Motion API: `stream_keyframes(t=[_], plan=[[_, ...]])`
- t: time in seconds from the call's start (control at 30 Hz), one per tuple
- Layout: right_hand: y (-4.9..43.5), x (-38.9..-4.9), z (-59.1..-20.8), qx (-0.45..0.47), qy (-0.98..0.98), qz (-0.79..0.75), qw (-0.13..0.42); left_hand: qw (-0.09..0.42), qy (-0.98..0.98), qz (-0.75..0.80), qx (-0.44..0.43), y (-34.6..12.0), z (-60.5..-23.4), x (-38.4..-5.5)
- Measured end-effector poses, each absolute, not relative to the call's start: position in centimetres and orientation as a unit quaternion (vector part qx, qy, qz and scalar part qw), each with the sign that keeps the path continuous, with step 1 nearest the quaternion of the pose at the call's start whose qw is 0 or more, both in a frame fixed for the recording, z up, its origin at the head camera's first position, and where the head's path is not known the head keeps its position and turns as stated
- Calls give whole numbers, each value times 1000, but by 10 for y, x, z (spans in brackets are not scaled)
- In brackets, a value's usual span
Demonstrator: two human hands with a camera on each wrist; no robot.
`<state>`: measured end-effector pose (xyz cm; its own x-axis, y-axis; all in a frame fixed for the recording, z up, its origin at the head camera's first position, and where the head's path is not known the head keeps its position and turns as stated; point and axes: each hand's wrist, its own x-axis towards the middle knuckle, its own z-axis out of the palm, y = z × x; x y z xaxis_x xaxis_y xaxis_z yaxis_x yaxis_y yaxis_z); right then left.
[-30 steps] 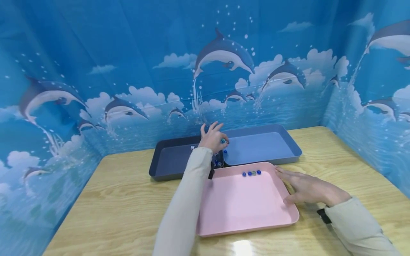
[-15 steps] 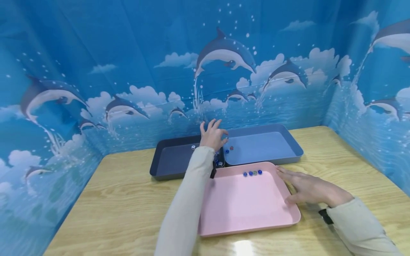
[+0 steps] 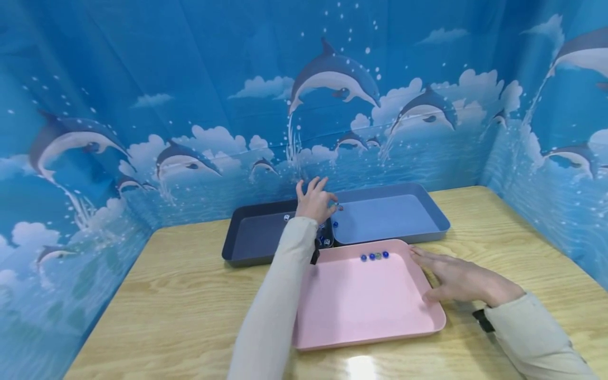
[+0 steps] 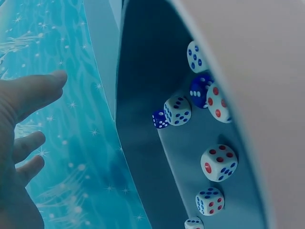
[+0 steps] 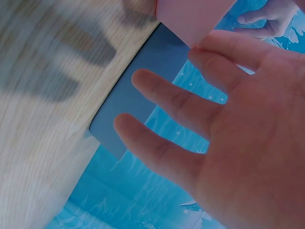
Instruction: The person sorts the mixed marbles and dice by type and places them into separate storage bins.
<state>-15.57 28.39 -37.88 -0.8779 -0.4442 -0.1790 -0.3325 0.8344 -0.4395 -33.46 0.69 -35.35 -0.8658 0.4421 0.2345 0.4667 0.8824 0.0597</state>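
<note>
My left hand [image 3: 314, 205] hovers over the inner edges of the dark tray [image 3: 254, 237] and blue-grey tray [image 3: 389, 216], fingers apart. Just beside its fingertips lies a small reddish marble [image 3: 340, 208] in the blue-grey tray, with a blue marble [image 3: 335, 224] nearer the front. The left wrist view shows nothing in that hand's visible fingers. White dice [image 4: 219, 162] and blue dice [image 4: 200, 89] lie in the dark tray. My right hand [image 3: 458, 277] rests against the right side of the pink tray [image 3: 366, 301], its fingers fairly straight. Several marbles [image 3: 372, 256] line up along that tray's back.
All three trays stand on a wooden table [image 3: 190, 306], the pink one in front of the other two. A blue dolphin-print curtain [image 3: 228, 95] rises behind the table and along its sides. My left forearm [image 3: 273, 301] crosses the pink tray's left edge.
A teal marble pinched in my left hand one second ago has left its fingers, which have opened. The reddish marble has rolled toward the back of the blue-grey tray. My right hand stays put.
</note>
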Motion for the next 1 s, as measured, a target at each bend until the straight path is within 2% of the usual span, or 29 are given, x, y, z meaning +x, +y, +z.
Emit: stream_keyframes(t=[0.5,1.0], plan=[[284,-156,-378,-204,947,-203,140,114,-959,-45,-255,10,-356,-328],[284,-156,-378,-203,947,-203,142,138,-923,-25,-359,10,-361,-295]])
